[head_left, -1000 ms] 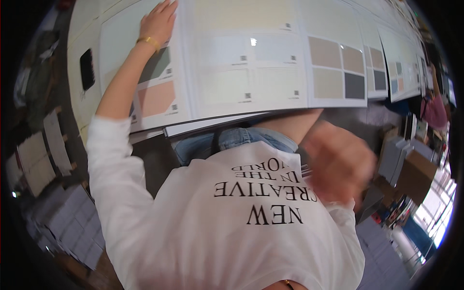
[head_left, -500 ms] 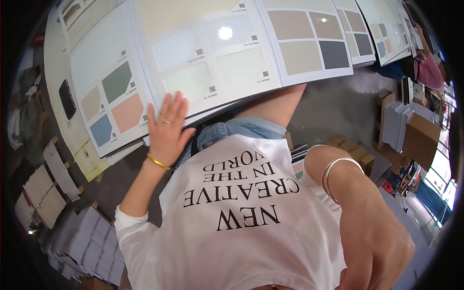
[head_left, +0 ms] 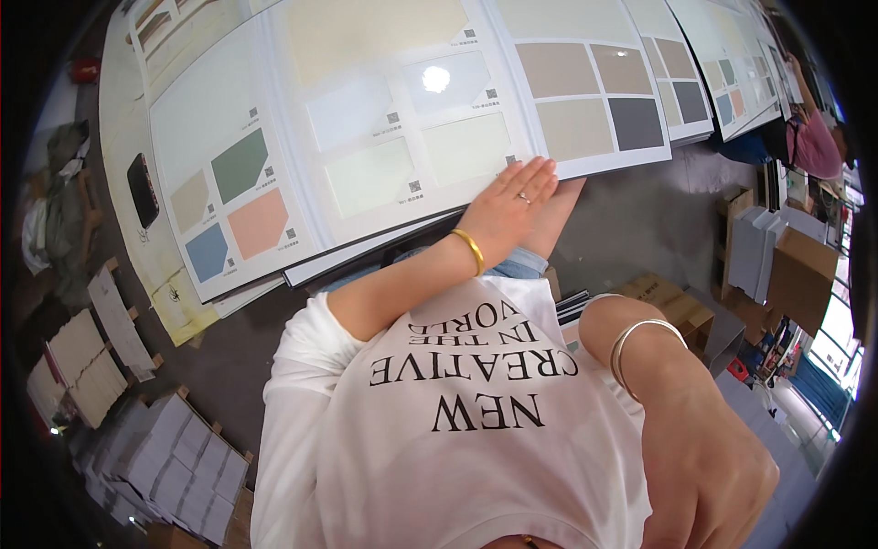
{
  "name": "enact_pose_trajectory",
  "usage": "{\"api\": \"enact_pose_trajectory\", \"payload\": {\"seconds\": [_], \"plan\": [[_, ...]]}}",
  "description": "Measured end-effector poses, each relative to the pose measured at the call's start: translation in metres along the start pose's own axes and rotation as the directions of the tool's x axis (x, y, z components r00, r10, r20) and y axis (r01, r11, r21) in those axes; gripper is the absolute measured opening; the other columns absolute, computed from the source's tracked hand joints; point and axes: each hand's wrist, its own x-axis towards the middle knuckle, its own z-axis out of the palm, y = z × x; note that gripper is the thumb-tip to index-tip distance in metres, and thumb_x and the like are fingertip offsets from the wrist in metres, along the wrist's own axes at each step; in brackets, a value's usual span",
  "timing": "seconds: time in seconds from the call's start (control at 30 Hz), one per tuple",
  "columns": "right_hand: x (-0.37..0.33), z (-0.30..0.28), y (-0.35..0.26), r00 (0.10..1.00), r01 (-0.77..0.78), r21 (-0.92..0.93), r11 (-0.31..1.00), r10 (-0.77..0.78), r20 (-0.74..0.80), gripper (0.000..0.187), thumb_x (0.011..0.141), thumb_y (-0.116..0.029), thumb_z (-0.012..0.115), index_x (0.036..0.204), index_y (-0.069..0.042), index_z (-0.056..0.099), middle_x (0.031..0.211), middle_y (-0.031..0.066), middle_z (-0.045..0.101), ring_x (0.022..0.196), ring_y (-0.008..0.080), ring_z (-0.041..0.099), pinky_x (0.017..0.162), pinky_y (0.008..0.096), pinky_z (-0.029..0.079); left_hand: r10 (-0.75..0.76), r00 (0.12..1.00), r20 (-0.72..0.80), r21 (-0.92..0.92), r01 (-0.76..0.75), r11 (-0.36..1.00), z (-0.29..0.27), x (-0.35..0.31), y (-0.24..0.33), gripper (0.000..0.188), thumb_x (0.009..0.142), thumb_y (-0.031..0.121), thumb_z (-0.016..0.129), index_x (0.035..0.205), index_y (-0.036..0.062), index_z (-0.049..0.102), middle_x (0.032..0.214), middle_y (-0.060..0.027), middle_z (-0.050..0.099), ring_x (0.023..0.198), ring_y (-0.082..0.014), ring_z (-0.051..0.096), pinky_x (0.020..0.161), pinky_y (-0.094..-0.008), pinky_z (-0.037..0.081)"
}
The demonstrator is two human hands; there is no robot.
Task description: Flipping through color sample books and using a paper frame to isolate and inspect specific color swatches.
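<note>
A large colour swatch board (head_left: pixel 384 206) lies unfolded across the table, its panels carrying pale, green, coral, blue, beige and dark grey patches. My left hand (head_left: pixel 510 209), with a ring and a yellow bangle, reaches across my body. Its fingers are stretched out flat along the board's near edge, at the seam between the middle and right panels. Close to the camera at the lower right is my right hand (head_left: pixel 718 480), with silver bangles at the wrist. It is bent down beside my white shirt, its fingers mostly hidden and running out of view.
A dark phone (head_left: pixel 144 192) lies on the yellowish table (head_left: pixel 174 311), left of the board. More swatch boards (head_left: pixel 681 110) overlap to the right, where a person in pink (head_left: pixel 814 146) stands. Stacked grey sheets (head_left: pixel 174 467) sit on pallets at lower left; cardboard boxes (head_left: pixel 800 274) are at right.
My left hand has slid rightward along the board's near edge, from the left fold to the right seam. My right hand has barely moved. The view has shifted slightly.
</note>
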Motion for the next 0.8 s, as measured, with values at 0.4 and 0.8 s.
{"api": "enact_pose_trajectory", "payload": {"seconds": [0.4,0.8], "plan": [[-0.019,-0.054,0.033,1.0,-0.005,0.242,0.97,0.0,0.021,0.032,0.094,-0.014,0.058,0.068,0.001,0.069,0.076,0.0144,0.071,0.057,0.0227,0.063,0.072,0.0379,0.056,-0.216,0.971,0.099,-0.07,0.223,0.972,-0.056,-0.091,-0.076,0.077,0.09,0.04,0.066,0.154,0.0109,0.037,0.164,-0.0027,0.03,0.151,-0.0232,0.026,0.124,-0.0491,0.018],[-0.149,-0.11,0.135,0.47,-0.283,-0.904,-0.319,0.776,-0.421,0.068,0.098,-0.044,0.05,0.156,-0.011,0.034,0.163,0.0047,0.032,0.151,0.0217,0.028,0.123,0.0551,0.012,-0.491,0.87,0.039,-0.05,0.492,0.869,-0.079,-0.163,-0.146,0.071,0.092,0.031,0.064,0.155,0.0126,0.037,0.163,-0.0032,0.031,0.151,-0.0268,0.027,0.124,-0.0485,0.016]]}}
